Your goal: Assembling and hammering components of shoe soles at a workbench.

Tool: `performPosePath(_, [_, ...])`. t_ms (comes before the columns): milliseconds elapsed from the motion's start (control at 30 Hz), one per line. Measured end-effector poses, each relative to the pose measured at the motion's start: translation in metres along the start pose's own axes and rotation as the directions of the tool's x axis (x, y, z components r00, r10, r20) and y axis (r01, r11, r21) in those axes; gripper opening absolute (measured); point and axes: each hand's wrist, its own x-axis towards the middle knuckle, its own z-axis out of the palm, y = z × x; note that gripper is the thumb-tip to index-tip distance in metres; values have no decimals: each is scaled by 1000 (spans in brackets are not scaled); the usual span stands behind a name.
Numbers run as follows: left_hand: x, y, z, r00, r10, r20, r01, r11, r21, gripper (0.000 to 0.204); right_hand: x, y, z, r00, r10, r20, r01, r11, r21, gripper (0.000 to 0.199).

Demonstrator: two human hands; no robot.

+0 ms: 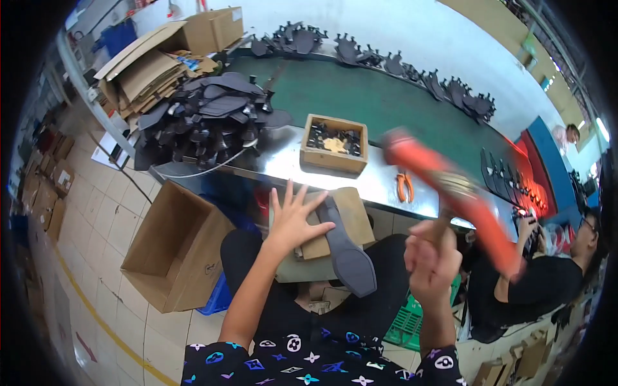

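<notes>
the left hand (293, 219) lies flat with fingers spread, pressing a dark grey sole piece (347, 251) onto a wooden block (351, 215) on the lap, below the worktop (283, 157) edge. the right hand (431, 257) is clenched around a blurred orange hammer (457, 193), raised.

head-worn fisheye, looking down, close overhead
</notes>
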Motion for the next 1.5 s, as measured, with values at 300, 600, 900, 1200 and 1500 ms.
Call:
performPosePath(300, [1, 18, -9, 886, 246, -394, -326, 933, -149, 20, 4, 34, 13, 998, 63, -24, -66, 986, -154, 18])
performPosePath(600, [-100, 113, -103, 966, 215, 144, 53, 379, -924, 22, 6, 97, 61, 902, -197, 383, 373, 802, -466, 40])
performPosePath(900, [-110, 119, -114, 903, 245, 352, 299, 227, -927, 24, -11, 56, 34, 837, -104, 537, -291, 747, 598, 42])
performPosePath(1200, [-106, 125, -105, 848, 367, 384, 302, 261, -917, 24, -50, 55, 29, 873, -212, 439, -250, 579, 776, 41])
performPosePath(1500, [-87, 134, -93, 410, 803, 432, 624, 99, -776, 30, -37, 54, -9, 654, -611, 446, 19, 603, 797, 27])
